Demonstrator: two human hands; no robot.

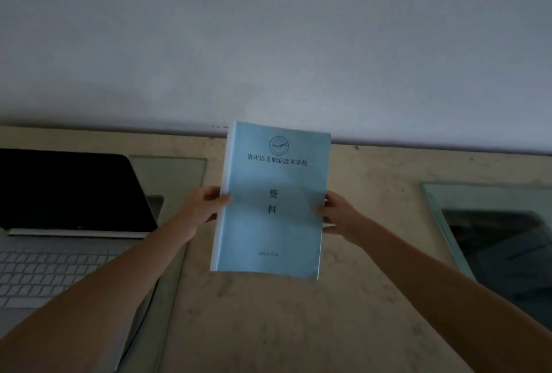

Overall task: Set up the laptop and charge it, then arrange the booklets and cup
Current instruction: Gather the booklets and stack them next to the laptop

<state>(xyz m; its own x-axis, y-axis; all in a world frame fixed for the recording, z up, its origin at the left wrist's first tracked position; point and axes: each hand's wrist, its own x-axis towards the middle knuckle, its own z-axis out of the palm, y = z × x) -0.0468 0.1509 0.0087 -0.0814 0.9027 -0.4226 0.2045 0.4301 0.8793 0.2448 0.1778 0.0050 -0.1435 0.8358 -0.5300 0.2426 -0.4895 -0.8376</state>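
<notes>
Both arms extended over the desk (268, 328): left hand (206, 205) and right hand (340, 217) pinch a blue booklet (268, 223) by its side edges, cover up. Open laptop (68, 223) at 9 o'clock of the booklet

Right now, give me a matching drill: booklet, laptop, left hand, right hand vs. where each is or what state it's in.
Things:
1. blue booklet
2. laptop
3. left hand
4. right hand

States:
A. open, screen dark, at the left
B. grips the booklet's right edge
C. held up above the desk, cover facing the camera
D. grips the booklet's spine edge

Pairs: 1-C, 2-A, 3-D, 4-B
</notes>
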